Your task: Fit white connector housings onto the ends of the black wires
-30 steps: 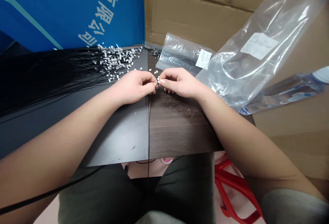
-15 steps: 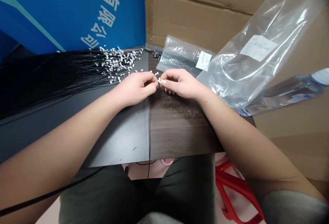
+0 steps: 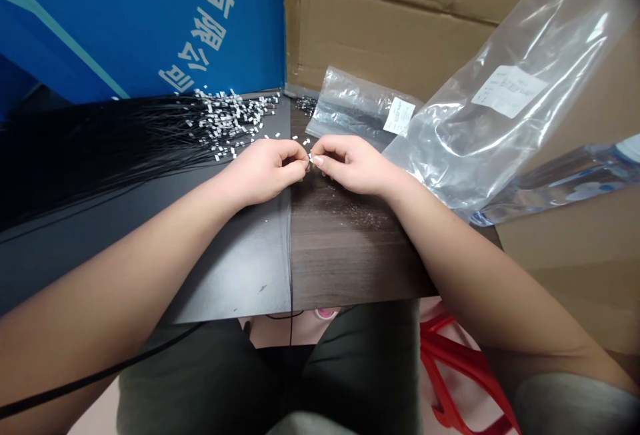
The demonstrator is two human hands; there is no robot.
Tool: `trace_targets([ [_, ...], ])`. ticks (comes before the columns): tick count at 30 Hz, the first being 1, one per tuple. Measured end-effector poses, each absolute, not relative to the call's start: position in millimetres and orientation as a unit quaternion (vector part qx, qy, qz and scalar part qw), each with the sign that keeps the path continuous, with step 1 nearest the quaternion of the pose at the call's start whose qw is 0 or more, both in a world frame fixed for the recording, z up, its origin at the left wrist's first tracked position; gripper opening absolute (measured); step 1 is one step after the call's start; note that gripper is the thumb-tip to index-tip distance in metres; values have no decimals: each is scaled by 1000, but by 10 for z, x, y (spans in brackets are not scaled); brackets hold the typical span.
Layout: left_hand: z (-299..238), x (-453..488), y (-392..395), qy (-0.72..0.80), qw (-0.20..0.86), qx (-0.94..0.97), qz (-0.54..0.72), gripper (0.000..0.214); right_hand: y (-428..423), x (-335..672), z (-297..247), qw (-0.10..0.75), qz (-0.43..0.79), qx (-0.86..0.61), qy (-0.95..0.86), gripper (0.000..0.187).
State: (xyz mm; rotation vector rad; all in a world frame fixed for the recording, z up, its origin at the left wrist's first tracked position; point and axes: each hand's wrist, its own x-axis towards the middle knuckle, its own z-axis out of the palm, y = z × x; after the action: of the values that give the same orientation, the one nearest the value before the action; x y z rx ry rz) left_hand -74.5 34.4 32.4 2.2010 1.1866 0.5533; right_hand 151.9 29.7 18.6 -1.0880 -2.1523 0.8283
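Note:
My left hand (image 3: 265, 171) and my right hand (image 3: 353, 164) meet at the fingertips above the table. The left fingers pinch a thin black wire (image 3: 291, 248), which hangs down past the table's front edge. The right fingers pinch a tiny white plastic piece (image 3: 310, 156) at the wire's end, partly hidden by the fingertips. Left of my hands lies a large bundle of thin black wires (image 3: 115, 148), its far ends fitted with many small white pieces (image 3: 230, 118). Several loose white pieces lie just beyond my left hand.
A black mat (image 3: 235, 268) covers the left of the dark wood table (image 3: 355, 255). Behind stand a blue printed board (image 3: 150, 22) and a cardboard box (image 3: 385, 28). Plastic bags (image 3: 500, 95) and a water bottle (image 3: 565, 185) lie right; a red chair (image 3: 460, 362) sits below.
My hands stay together at the same spot, fingertips shifting only slightly. The whole view has drifted a little, and the wire still hangs from my fingers.

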Motion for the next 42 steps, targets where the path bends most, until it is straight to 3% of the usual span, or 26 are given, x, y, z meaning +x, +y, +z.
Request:
trace_targets([
  [21,307,-745,354,441,311,814,212,19,296,1511,205,264,301,-386,-831,13],
  [35,290,-732,365,453,392,763,244,18,325,1525,142,308,400,-407,-761,25],
  [42,265,-726,367,432,430,750,258,17,314,1499,197,329,371,-434,-752,14],
])
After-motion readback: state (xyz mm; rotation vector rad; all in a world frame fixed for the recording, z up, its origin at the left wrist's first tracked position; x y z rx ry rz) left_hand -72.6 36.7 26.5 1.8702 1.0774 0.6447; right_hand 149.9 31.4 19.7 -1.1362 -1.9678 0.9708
